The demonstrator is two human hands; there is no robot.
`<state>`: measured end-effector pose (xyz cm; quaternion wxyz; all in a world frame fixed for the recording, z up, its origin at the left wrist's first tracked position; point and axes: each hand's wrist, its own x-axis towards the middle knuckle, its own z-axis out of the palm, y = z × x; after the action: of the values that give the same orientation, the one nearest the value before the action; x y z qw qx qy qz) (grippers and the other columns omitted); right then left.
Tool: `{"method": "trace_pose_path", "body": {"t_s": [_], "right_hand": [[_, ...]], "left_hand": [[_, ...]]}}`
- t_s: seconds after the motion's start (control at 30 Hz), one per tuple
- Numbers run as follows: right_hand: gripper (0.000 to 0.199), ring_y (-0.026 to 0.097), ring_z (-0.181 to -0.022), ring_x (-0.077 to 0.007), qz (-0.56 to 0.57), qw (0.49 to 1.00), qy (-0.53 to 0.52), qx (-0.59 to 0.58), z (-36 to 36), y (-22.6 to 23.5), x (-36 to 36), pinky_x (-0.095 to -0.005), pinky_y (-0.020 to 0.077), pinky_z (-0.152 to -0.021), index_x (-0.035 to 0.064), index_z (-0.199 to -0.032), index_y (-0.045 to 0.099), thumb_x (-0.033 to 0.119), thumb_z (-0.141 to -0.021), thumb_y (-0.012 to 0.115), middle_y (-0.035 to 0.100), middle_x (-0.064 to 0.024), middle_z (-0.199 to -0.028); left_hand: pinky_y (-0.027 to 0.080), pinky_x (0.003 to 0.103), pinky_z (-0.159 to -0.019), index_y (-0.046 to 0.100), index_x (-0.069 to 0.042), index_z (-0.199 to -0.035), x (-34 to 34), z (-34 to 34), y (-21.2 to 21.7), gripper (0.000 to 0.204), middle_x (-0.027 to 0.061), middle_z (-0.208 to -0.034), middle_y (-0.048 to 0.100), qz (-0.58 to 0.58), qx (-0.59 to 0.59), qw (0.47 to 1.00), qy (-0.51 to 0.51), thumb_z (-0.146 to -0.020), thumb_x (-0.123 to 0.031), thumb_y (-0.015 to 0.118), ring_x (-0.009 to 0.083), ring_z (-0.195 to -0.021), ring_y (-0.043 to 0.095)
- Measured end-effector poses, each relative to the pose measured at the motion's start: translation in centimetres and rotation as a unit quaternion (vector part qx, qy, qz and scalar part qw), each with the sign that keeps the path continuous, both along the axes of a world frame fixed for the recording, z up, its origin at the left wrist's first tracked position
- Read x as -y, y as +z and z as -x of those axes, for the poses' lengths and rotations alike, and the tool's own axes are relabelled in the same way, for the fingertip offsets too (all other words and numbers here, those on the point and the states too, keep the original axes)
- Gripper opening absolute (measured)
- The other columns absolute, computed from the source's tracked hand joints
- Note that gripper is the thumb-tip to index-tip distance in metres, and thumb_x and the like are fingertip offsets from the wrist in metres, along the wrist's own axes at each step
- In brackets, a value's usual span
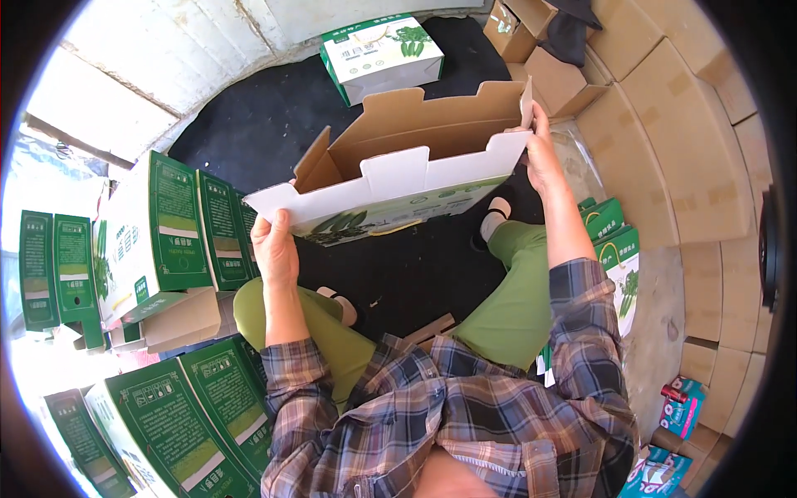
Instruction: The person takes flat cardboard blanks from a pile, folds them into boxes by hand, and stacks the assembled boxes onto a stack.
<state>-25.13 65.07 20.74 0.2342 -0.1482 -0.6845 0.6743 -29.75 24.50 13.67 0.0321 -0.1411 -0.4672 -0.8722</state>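
Between my two hands a cardboard carton (390, 187) is held up above my knees, its notched flaps standing and its brown inside showing. The outer face is white, with a picture of green vegetables. My left hand (276, 249) grips the near left corner, thumb on the outer face. At the opposite end, my right hand (540, 153) is closed round the right edge beside a raised side flap. Some of the fingers on both hands are hidden behind the cardboard.
A closed green and white carton (382, 58) rests on the black floor sheet (249, 116) ahead. Flattened green cartons (174, 224) are stacked at left, with more (191, 415) nearer. Brown boxes (689, 141) line the right wall; green gift bags (618, 249) stand by my right leg.
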Motion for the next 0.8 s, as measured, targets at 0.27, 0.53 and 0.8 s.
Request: {"method": "trace_pose_path", "body": {"t_s": [0.27, 0.53, 0.8], "right_hand": [[0.093, 0.037, -0.126, -0.0242, -0.052, 0.998, 0.013, 0.028, -0.3, 0.4, 2.8, -0.033, 0.0359, -0.099, 0.0053, -0.146, 0.013, 0.018, -0.074, 0.07, 0.029, -0.0166, -0.144], [0.068, 0.045, -0.12, -0.0223, -0.013, 0.988, 0.148, 0.038, 0.5, -1.8, 0.1, -0.0329, 0.037, -0.098, 0.0096, -0.144, 0.027, 0.018, -0.084, 0.057, 0.042, -0.0127, -0.136], [0.052, 0.049, -0.116, -0.0201, 0.097, 0.977, 0.188, 0.037, 1.3, -3.8, -0.7, -0.0321, 0.0394, -0.096, 0.0096, -0.138, 0.037, 0.016, -0.088, 0.051, 0.051, -0.0092, -0.131]], "left_hand": [[0.031, 0.034, -0.104, 0.061, -0.002, -0.114, -0.7, -0.3, 0.3, 0.034, 0.0111, -0.134, 0.049, 0.034, -0.009, 0.999, 0.007, -0.085, -0.017, 0.066, 0.0181, -0.119, 0.048], [0.03, 0.034, -0.105, 0.059, -0.002, -0.118, -1.0, -0.5, 0.2, 0.034, 0.0083, -0.142, 0.04, 0.061, -0.021, 0.997, 0.031, -0.086, -0.014, 0.063, 0.0173, -0.123, 0.043], [0.026, 0.036, -0.108, 0.055, -0.001, -0.123, -1.6, -0.3, 0.0, 0.038, 0.0086, -0.147, 0.031, 0.203, -0.052, 0.973, 0.096, -0.088, -0.015, 0.061, 0.0221, -0.131, 0.034]]}}
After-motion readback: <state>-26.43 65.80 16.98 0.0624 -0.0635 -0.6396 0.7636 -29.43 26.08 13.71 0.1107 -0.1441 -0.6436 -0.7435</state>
